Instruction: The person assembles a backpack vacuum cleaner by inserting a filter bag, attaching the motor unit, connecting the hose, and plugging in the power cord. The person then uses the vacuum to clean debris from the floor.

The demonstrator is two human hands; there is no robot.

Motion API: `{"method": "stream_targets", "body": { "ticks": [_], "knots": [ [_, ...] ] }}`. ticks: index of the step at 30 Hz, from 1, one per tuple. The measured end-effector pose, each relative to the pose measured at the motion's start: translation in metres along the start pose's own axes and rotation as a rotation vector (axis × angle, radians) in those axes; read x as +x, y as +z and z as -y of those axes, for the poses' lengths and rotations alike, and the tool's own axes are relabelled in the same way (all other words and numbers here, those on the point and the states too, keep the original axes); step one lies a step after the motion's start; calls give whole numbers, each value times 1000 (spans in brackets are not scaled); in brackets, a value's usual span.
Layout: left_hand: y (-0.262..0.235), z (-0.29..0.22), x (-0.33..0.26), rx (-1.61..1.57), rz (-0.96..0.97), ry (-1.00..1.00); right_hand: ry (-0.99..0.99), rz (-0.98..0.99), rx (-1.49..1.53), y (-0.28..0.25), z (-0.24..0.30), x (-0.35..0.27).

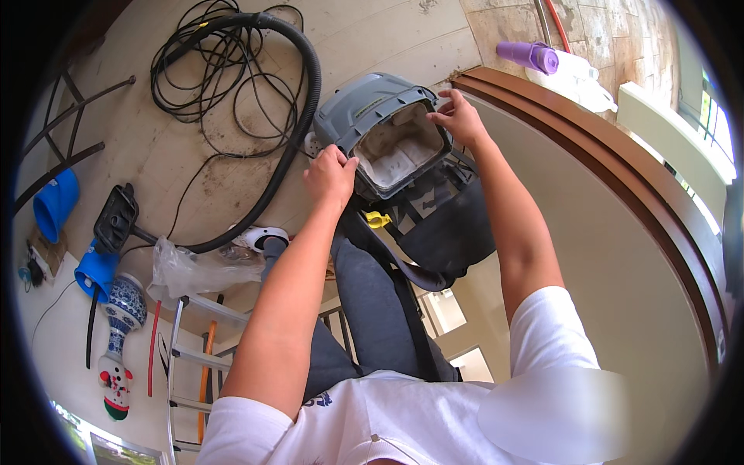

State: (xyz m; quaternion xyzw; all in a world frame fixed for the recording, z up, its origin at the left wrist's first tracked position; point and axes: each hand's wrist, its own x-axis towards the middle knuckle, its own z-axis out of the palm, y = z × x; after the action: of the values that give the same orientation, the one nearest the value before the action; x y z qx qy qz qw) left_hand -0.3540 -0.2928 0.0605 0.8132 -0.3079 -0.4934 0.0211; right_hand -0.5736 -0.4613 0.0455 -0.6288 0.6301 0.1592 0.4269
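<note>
A grey backpack vacuum cleaner (370, 108) lies on the pale floor with its top open, showing a dusty white bag (397, 147) inside. My left hand (330, 175) grips the near left rim of the opening. My right hand (459, 118) holds the far right rim, fingers curled over the edge. Black shoulder straps (434, 225) and a yellow clip (377, 219) trail from the body toward my legs. A black corrugated hose (306, 93) curves from the vacuum's left side.
A tangle of thin black cable (209, 70) lies at the upper left. A floor nozzle (116, 218), blue cylinders (56, 203), a clear plastic bag (194, 271), a blue-and-white vase (124, 310) and a metal ladder (182, 364) sit left. A brown door frame (620, 170) and purple roll (528, 56) are right.
</note>
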Motion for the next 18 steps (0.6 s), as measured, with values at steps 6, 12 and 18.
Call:
{"method": "stream_targets", "body": {
  "ticks": [6,12,18],
  "knots": [
    [-2,7,0,73,68,-38,229,243,-507,1,-6,-34],
    [-8,4,-1,63,98,-35,355,61,-555,11,-14,-47],
    [-8,78,2,-186,130,71,323,-40,-616,39,15,-63]
  ]
}}
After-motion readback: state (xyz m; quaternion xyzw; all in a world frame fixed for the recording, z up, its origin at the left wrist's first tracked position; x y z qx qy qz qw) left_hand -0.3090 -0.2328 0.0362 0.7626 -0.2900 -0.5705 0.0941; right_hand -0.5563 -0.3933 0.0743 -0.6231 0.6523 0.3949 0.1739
